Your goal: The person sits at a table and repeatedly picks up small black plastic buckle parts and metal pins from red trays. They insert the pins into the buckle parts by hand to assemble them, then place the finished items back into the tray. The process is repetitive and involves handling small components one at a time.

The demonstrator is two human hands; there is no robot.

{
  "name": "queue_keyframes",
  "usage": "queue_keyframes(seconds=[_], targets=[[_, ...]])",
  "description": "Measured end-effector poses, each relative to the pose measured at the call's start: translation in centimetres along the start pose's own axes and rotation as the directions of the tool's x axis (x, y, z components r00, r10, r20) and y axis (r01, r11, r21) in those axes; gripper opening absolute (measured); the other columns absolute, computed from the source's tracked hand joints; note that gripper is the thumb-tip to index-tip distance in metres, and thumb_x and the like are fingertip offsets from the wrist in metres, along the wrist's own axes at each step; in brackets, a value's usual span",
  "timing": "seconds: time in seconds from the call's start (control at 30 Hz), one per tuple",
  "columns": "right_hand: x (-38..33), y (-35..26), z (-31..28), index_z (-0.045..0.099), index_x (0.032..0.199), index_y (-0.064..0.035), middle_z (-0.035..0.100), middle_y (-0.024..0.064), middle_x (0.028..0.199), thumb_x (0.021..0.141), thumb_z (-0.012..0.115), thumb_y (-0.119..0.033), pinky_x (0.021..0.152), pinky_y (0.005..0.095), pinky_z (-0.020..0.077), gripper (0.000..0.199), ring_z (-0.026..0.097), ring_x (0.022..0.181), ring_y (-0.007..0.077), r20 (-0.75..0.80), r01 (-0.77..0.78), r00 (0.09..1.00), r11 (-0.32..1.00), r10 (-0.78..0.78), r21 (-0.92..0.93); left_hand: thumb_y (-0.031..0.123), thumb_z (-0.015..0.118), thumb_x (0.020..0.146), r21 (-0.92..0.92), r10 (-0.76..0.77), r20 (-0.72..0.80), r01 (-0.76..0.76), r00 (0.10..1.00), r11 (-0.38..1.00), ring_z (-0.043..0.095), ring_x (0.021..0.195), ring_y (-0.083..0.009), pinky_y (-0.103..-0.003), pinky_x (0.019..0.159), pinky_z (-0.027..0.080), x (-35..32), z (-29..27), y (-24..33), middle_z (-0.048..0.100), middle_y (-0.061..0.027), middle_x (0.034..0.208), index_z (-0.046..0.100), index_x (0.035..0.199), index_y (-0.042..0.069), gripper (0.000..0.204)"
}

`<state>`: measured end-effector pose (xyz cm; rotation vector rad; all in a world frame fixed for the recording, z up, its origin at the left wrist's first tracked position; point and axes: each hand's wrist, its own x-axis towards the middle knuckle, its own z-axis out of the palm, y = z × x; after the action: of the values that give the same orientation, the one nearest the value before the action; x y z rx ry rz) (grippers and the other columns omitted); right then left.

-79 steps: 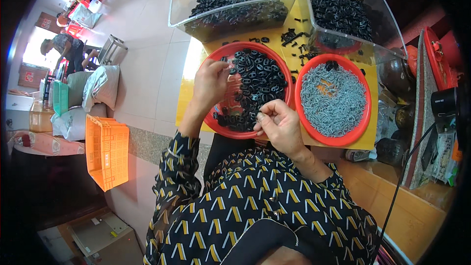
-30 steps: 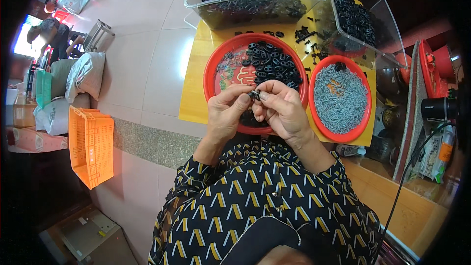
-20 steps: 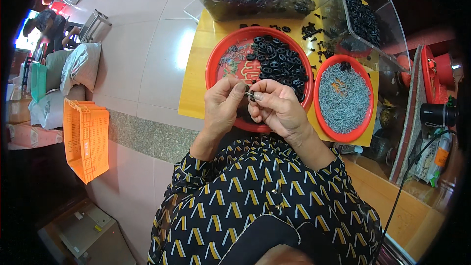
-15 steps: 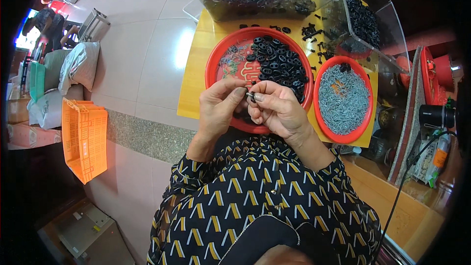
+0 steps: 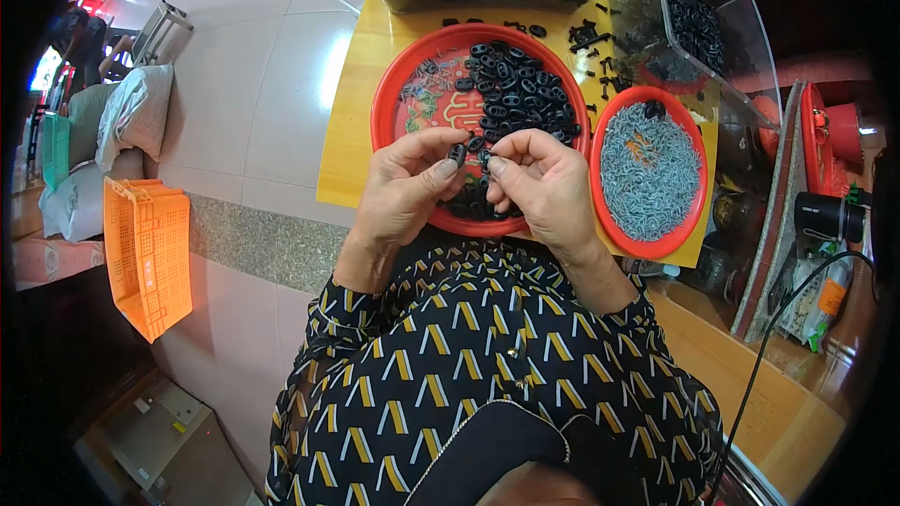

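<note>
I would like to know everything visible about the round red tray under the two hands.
The round red tray looks plastic, with a raised rim and a gold and green design on its floor. Black two-hole oval pieces are heaped mostly on its right; silvery screws lie at its upper left. It rests flat on the yellow tabletop, left of a second red tray. The left hand and right hand partly hide its near side; whether they touch it is unclear.
</note>
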<state>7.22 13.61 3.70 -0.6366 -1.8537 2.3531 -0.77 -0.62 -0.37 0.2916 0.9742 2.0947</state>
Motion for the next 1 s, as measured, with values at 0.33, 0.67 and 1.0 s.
queue_keyframes(seconds=[0.33, 0.67, 1.0], targets=[[0.1, 0.0, -0.4, 0.053, 0.085, 0.0014, 0.056, 0.0027, 0.07, 0.079, 0.056, -0.003, 0.045, 0.018, 0.0446, 0.008, 0.054, 0.055, 0.006, 0.003, 0.011, 1.0, 1.0, -0.011, -0.015, 0.002, 0.057, 0.079, 0.065, 0.022, 0.008, -0.023, 1.0, 0.998, 0.051, 0.069, -0.0072, -0.019, 0.06, 0.041, 0.1, 0.8, 0.0, 0.056, -0.0029, 0.082, 0.053, 0.106, -0.002, 0.028], [-0.1, 0.1, -0.2, 0.052, 0.085, 0.0019, 0.056, 0.003, 0.07, 0.079, 0.055, -0.003, 0.046, 0.018, 0.0441, 0.009, 0.054, 0.055, 0.0058, -0.012, 0.023, 1.0, 0.999, -0.023, -0.035, 0.003, 0.06, 0.077, 0.322, 0.093, -0.061, -0.069, 0.994, 0.944, 0.047, 0.067, -0.0077, -0.02, 0.058, 0.039, -0.1, 1.5, 0.2, 0.052, -0.0019, 0.078, 0.053, 0.106, -0.004, 0.031], [-0.1, 0.0, -0.1, 0.051, 0.085, 0.0028, 0.055, 0.0033, 0.071, 0.078, 0.055, -0.003, 0.046, 0.0186, 0.0442, 0.01, 0.054, 0.056, 0.0062, 0.006, 0.0, 1.0, 0.999, 0.0, -0.047, -0.002, 0.056, 0.078, 0.359, 0.075, -0.005, -0.068, 0.997, 0.931, 0.051, 0.076, -0.0068, -0.019, 0.065, 0.044, -0.4, 1.2, 0.1, 0.054, -0.001, 0.084, 0.054, 0.105, -0.002, 0.026]])
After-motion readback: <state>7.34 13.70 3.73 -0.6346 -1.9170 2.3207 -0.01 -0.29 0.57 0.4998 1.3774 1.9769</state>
